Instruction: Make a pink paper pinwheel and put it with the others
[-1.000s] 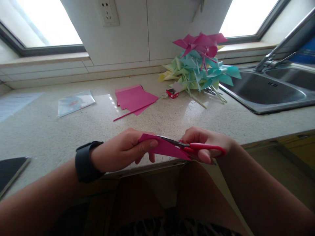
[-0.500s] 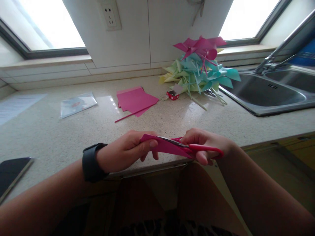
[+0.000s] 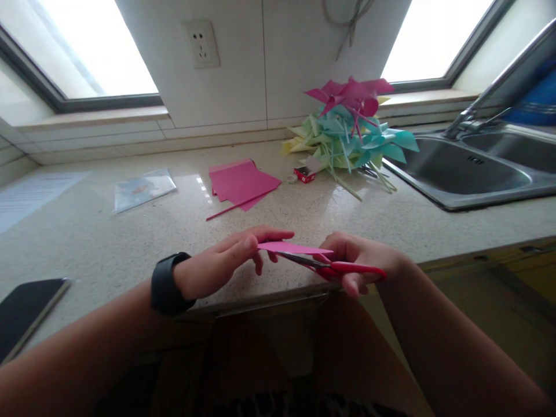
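My left hand (image 3: 234,255), with a dark watch (image 3: 168,285) at the wrist, pinches one end of a sheet of pink paper (image 3: 295,249) above the counter's front edge. In my right hand (image 3: 354,260) are red-handled scissors (image 3: 354,268), my fingers through the loops. The blades point left and lie along the underside of the paper; whether they touch it I cannot tell. Beyond my hands, a stack of pink paper sheets (image 3: 243,182) lies on the counter with a thin pink stick (image 3: 228,210) along its front.
A pile of paper pinwheels (image 3: 356,124) in pink, blue, green and yellow stands at the back, near a small red box (image 3: 304,174). A steel sink (image 3: 469,174) is at right. A clear plastic packet (image 3: 145,189), printed sheet (image 3: 39,194) and phone (image 3: 30,313) lie left.
The pink paper has turned so that it now lies flatter and above the scissor blades. My left fingers have stretched out more, and the view has tilted up slightly.
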The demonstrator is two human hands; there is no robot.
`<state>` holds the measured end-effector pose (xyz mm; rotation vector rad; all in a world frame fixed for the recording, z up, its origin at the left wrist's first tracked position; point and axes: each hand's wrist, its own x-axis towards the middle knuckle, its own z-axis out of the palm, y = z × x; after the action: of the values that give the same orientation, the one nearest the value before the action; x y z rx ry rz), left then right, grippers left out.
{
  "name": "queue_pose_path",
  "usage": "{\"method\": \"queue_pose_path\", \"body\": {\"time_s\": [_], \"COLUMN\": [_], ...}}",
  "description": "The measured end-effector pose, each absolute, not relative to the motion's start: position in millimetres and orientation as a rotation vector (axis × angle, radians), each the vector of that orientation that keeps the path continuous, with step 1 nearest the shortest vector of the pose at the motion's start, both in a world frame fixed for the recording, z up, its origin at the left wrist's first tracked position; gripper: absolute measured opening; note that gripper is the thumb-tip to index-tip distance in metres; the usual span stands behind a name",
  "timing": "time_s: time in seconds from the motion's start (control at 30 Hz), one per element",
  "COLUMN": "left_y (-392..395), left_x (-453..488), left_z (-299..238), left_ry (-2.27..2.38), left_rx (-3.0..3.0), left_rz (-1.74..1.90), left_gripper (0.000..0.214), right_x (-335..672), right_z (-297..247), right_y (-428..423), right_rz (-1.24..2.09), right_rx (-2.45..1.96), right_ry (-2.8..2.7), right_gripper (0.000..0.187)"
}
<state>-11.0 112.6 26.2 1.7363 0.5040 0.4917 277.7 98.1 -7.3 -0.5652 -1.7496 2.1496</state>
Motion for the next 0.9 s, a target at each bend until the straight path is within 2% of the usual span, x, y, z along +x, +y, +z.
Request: {"method": "queue_pose_path", "body": {"time_s": [0.2,0.5,0.8,0.9], "left_y": [116.2,117.8,123.6,123.3], "left_x": [-13.8,-13.7,-14.5,-15.2], "left_z": [28.9,35.9,32.4,31.8], "left_ry": [0.521,0.521,0.500,0.539], "left_rx": [1.665,1.466,1.305,1.273], "left_rz": [0.409,0.425,0.540,0.547], "left_gripper": [0.077,0.075,0.069,0.061], "right_x": [279.0,277.8,276.4,276.0], "right_z": [-13.5,-10.0,-3.7,-1.0], "right_y": [98.8,98.8,98.3,99.3], "right_rz": [2.015,2.030,2.052,2.028], "right_rx": [-0.565,-0.631,-0.658,-0.654], "right_ry": [-1.822,-1.824,-1.906,-1.948], "right_gripper": [0.054,0.057,0.057,0.059]}}
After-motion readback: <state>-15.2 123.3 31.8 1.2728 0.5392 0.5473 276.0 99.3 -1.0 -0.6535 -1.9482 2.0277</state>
